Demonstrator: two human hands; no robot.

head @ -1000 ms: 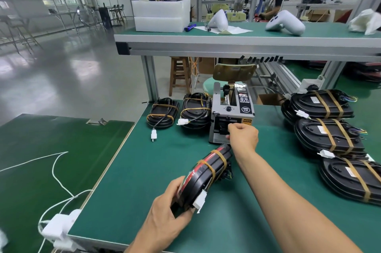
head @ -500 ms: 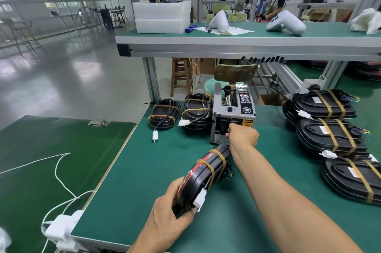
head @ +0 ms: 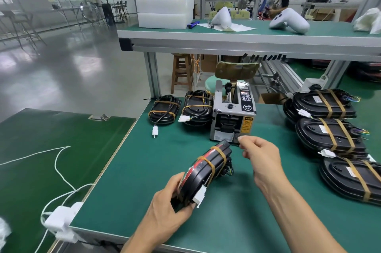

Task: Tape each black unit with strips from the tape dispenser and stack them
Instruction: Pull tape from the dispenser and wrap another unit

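My left hand [head: 165, 205] grips the near end of a black unit [head: 206, 170], held on edge and tilted over the green mat; two brown tape bands wrap it and a white connector hangs at its near end. My right hand [head: 257, 155] hovers just in front of the tape dispenser [head: 233, 116], thumb and forefinger pinching a short strip of tape [head: 237, 141] near the outlet. Two black units [head: 165, 109] with tape bands lie left of the dispenser. Taped black units [head: 329, 135] sit stacked in overlapping piles on the right.
A raised shelf [head: 247, 44] spans the back above the dispenser, carrying white foam boxes and white shells. A white power adapter [head: 61, 219] with cords hangs at the table's left edge. A person works at a far station.
My right hand has pulled back from the dispenser outlet toward me, with a tape strip pinched in it. The left hand still holds the unit in about the same place.
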